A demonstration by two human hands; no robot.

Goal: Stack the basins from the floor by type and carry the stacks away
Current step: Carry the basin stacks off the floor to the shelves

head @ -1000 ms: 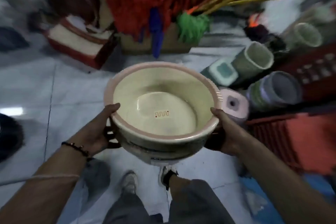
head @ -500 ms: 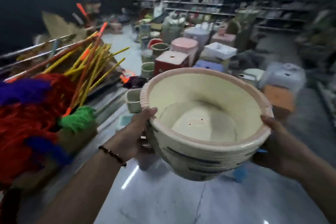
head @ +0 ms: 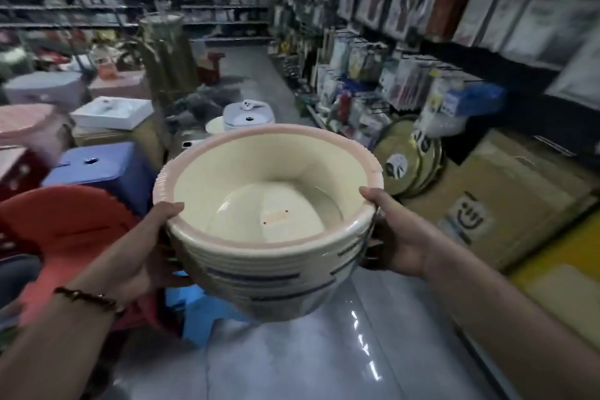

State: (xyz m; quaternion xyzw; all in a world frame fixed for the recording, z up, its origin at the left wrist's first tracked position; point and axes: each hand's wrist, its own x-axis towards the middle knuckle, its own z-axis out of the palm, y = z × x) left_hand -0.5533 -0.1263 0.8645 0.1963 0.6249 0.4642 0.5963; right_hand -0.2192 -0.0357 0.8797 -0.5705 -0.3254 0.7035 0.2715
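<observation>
The stack of basins is in the air, above the floor, between both hands. The left hand and right hand each have a closed grip on opposite rims, equally near, mouth upward.

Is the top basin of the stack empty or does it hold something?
Empty: the top basin shows only its bare cream bottom with a small printed mark.

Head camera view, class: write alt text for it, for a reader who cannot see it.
Two hands, left and right, hold a nested stack of cream basins with a pink rim at chest height above a glossy grey floor. Plastic stools crowd the left, and cardboard boxes sit below packed shop shelves on the right.
</observation>
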